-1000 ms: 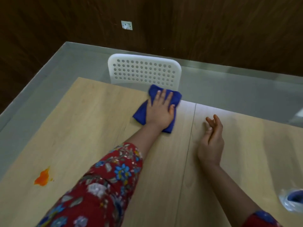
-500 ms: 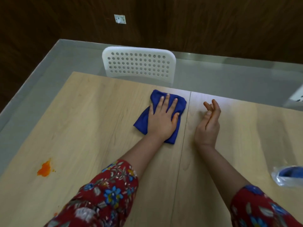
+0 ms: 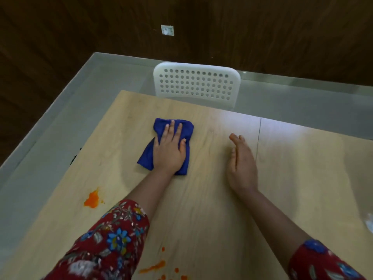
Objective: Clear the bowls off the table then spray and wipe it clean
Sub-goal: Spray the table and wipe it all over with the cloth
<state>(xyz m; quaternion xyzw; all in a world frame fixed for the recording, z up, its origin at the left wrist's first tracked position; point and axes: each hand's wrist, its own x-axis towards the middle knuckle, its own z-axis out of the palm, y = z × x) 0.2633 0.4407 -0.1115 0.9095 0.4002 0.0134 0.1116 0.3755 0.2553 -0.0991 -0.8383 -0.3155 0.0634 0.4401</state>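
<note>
Light wood-grain laminate: the table [image 3: 212, 209] fills the lower two thirds of the frame, with a thin seam seen running down it right of centre. No bowls are seen on it. Grey floor [image 3: 50, 138] is seen past the table's left and far edges, and a dark wood-panelled wall [image 3: 282, 27] across the top of the frame.

A white perforated chair back [image 3: 196, 83] is seen at upper centre, tucked against the far table edge.

Red floral sleeves are seen at lower left [image 3: 109, 245] and lower right [image 3: 323, 261].

The blue cloth [image 3: 187, 128] is found left of centre, crumpled and lying flat on the table. It is pinned under the left hand [image 3: 168, 150], palm down, fingers extended and slightly spread; no grip is closed around it.

The right hand [image 3: 243, 162] is set on its edge on the table, right of the cloth and just left of the seam, fingers straight and together, nothing held.

An orange spill [image 3: 92, 199] is seen at lower left, well apart from the cloth. More orange smears and drops [image 3: 153, 268] are seen at bottom centre.

A clear plastic item [image 3: 369, 224] is cut off at the right edge; type cannot be told.

A small white wall socket [image 3: 167, 30] is seen at upper centre.
</note>
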